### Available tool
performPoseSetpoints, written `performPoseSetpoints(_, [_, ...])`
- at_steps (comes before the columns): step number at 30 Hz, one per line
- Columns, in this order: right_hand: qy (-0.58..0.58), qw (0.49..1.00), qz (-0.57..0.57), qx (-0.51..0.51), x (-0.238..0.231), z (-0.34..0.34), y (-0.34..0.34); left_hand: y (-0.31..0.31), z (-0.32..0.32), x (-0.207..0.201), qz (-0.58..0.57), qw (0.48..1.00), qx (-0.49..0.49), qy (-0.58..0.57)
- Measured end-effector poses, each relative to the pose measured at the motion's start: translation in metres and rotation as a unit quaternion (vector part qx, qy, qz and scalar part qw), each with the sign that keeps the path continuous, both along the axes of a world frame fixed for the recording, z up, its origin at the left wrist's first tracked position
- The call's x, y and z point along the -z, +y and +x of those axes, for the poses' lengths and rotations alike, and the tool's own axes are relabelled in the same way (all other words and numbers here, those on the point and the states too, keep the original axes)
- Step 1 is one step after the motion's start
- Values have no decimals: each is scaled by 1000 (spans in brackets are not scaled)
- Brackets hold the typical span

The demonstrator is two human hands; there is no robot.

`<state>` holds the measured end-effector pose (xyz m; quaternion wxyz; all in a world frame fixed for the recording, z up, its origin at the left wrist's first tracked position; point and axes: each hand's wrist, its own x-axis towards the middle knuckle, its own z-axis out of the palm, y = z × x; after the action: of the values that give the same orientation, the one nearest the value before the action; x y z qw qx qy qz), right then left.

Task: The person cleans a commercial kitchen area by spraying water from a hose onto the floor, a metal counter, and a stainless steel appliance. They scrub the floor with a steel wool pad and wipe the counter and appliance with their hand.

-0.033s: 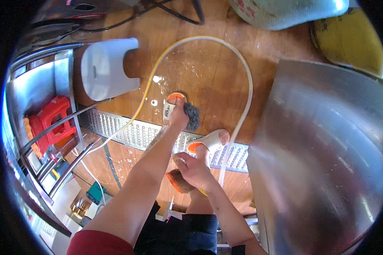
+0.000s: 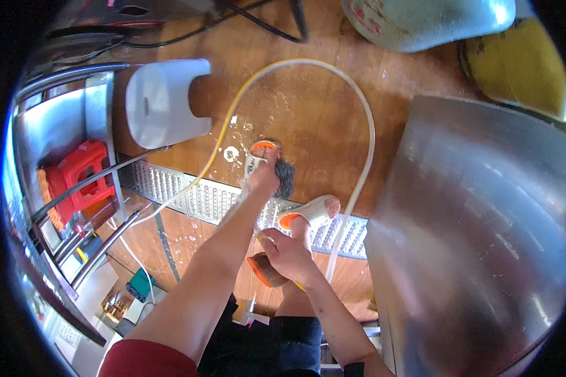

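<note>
My left hand (image 2: 265, 180) reaches down by the white slipper (image 2: 253, 163) on one foot. Its fingers are closed on a dark grey scouring pad (image 2: 285, 179). Closer to me, my right hand (image 2: 289, 254) is wrapped around the yellow hose (image 2: 261, 237), whose end pokes out past the thumb. Just under that hand shows an orange and brown brush-like block (image 2: 267, 270); whether the fingers hold it too, I cannot tell. The other white and orange slipper (image 2: 314, 210) stands on the metal drain grate (image 2: 217, 200), to the right of my left hand.
The hose loops over the wet wooden floor (image 2: 321, 138). A white stool (image 2: 160, 103) and metal rack (image 2: 112, 166) with a red stool (image 2: 88, 179) are left. A large steel surface (image 2: 471, 239) fills the right. Pale (image 2: 427, 22) and yellow containers (image 2: 516, 69) stand far right.
My left hand has shifted slightly toward me with the scouring pad. My right hand keeps nearly the same place. The whole view has moved a little.
</note>
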<state>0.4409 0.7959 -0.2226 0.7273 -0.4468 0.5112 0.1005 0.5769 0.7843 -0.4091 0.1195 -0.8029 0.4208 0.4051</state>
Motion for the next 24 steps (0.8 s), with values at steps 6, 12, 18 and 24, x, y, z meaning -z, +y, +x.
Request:
performPoseSetpoints(6, [113, 989, -43, -83, 4, -7, 5, 36, 29, -84, 77, 997, -13, -15])
performPoseSetpoints(12, [0, 990, -141, -24, -11, -4, -1, 49, 64, -92, -32, 932, -360, -31])
performPoseSetpoints(18, [-45, 979, -166, -109, -57, 23, -33, 38, 95, -84, -154, 924, -343, -77])
performPoseSetpoints(24, [-26, 983, -179, -39, -91, 46, -83, 35, 118, -113, -146, 887, -438, -20])
